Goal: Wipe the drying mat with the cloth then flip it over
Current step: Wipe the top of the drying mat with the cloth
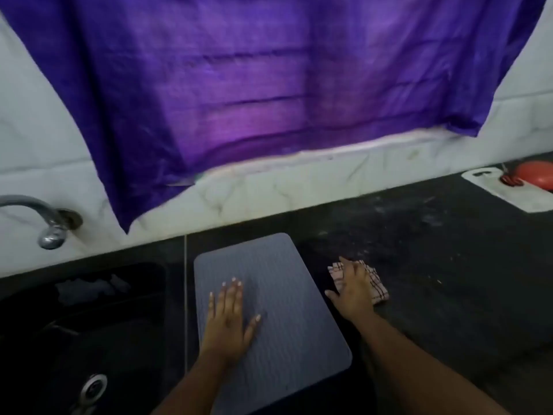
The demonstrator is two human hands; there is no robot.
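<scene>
Under the right hand's [354, 290] spread fingers lies the cloth [377, 287], beside the mat [287, 295].

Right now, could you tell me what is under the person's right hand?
The right hand rests on a checked cloth lying on the dark counter beside the drying mat. The cloth's middle is covered by the hand; only its edges show.

dim, soft blur, edges bowed; curtain [239, 85] backlit
</scene>
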